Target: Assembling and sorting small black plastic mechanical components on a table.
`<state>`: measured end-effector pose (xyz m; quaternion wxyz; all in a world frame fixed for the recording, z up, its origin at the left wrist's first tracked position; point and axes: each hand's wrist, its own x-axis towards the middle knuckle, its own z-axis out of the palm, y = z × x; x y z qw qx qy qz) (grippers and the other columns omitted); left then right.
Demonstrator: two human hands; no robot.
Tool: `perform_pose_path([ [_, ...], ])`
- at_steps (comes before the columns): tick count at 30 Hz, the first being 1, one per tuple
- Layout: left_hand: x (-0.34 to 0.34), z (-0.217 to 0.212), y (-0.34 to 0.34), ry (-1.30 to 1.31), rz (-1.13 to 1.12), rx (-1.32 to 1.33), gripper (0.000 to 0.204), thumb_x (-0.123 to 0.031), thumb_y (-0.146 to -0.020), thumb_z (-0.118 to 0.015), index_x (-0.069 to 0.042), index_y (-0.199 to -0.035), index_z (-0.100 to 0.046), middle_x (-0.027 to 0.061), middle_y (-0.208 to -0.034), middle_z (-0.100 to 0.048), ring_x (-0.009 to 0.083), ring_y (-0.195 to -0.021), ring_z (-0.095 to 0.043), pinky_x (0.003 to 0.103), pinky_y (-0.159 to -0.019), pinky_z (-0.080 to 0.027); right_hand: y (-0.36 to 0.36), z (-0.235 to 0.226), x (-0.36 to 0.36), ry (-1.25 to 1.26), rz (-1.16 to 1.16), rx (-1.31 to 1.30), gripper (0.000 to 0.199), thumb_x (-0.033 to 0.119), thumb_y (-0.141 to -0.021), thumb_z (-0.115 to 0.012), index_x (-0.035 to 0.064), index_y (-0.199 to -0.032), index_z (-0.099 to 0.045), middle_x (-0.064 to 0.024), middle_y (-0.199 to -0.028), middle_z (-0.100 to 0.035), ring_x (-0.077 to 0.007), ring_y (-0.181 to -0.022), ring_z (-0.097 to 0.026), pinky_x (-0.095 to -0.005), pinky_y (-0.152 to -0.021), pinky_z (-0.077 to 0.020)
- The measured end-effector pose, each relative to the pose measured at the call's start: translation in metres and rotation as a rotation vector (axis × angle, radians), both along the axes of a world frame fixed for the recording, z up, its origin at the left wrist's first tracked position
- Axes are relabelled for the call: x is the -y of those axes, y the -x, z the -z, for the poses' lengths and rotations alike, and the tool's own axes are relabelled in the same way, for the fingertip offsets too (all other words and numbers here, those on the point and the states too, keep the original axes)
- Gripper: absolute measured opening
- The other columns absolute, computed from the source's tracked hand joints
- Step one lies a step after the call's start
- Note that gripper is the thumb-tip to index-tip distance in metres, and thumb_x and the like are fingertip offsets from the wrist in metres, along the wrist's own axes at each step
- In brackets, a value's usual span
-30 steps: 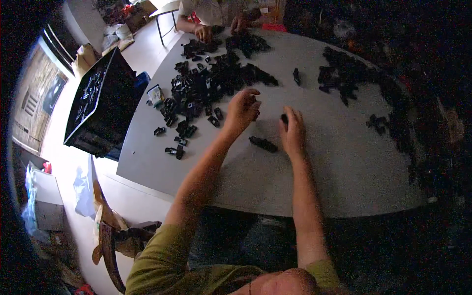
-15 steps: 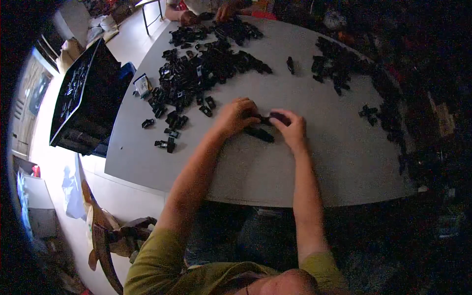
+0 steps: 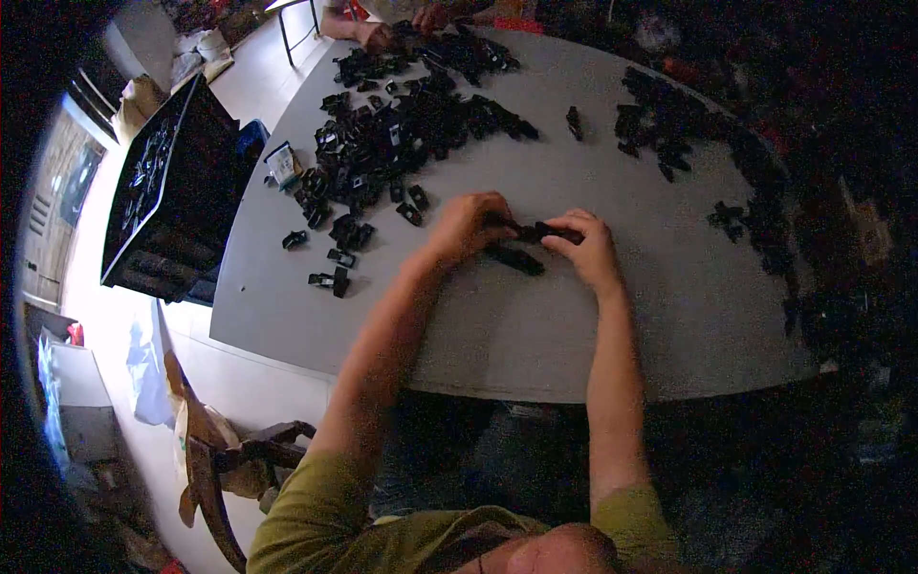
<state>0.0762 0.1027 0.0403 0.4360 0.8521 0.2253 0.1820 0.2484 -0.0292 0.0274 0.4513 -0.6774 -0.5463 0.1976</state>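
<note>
Over the middle of the grey table (image 3: 497, 335), my left hand (image 3: 470, 225) and my right hand (image 3: 588, 247) face each other. Small black parts (image 3: 529, 232) of a kind I cannot make out are pinched between their fingers, almost end to end. My left fingers are closed on one piece, and my right thumb and fingers close on a dark elongated one. Just below them a longer black piece (image 3: 516, 259) lies on the table, close to my left fingertips. Left of my hands a few loose black clip-like parts (image 3: 409, 213) lie apart from the pile.
A big heap of black parts (image 3: 382, 143) covers the table's far left, with a small white packet (image 3: 283, 165) beside it. More black parts (image 3: 660, 124) spread along the right edge. Another person's hands (image 3: 375, 36) work at the far edge. A black bin (image 3: 177, 201) stands at the left.
My right hand has shifted slightly right, and its fingers now hold the dark piece more level. My left hand stays nearly in place. The whole view has moved a little.
</note>
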Motion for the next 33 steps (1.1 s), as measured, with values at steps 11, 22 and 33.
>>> perform_pose_path([
  [11, -0.009, 0.020, -0.002, -0.047, 0.086, 0.089, 0.021, -0.013, -0.066, -0.069, -0.003, -0.080, -0.058, 0.0114, -0.081, -0.057, 0.0302, -0.077, -0.057, 0.036, -0.067, -0.044, 0.016, 0.020, -0.009, -0.121, 0.091, 0.136, 0.025, 0.014, -0.059, -0.075, 0.0030, -0.078, -0.064, -0.0106, -0.082, -0.059, -0.0281, -0.084, -0.055, -0.0356, -0.077, -0.0431],
  [22, -0.006, 0.008, 0.001, -0.014, 0.163, 0.139, 0.021, -0.012, -0.066, -0.069, -0.002, -0.079, -0.057, 0.0125, -0.080, -0.056, 0.0309, -0.078, -0.056, 0.038, -0.067, -0.044, 0.010, -0.008, -0.001, 0.043, 0.005, 0.015, 0.018, 0.006, -0.067, -0.071, 0.0009, -0.078, -0.059, -0.0020, -0.073, -0.055, -0.0120, -0.070, -0.053, -0.0255, -0.064, -0.0424],
  [33, -0.002, 0.017, -0.008, -0.150, 0.132, 0.109, 0.024, -0.017, -0.067, -0.069, -0.003, -0.081, -0.056, 0.0130, -0.082, -0.056, 0.0331, -0.083, -0.054, 0.039, -0.069, -0.043, 0.015, -0.020, 0.009, 0.029, 0.095, 0.114, 0.017, 0.007, -0.069, -0.071, 0.0006, -0.080, -0.059, -0.0007, -0.072, -0.057, -0.0092, -0.068, -0.052, -0.0243, -0.063, -0.0424],
])
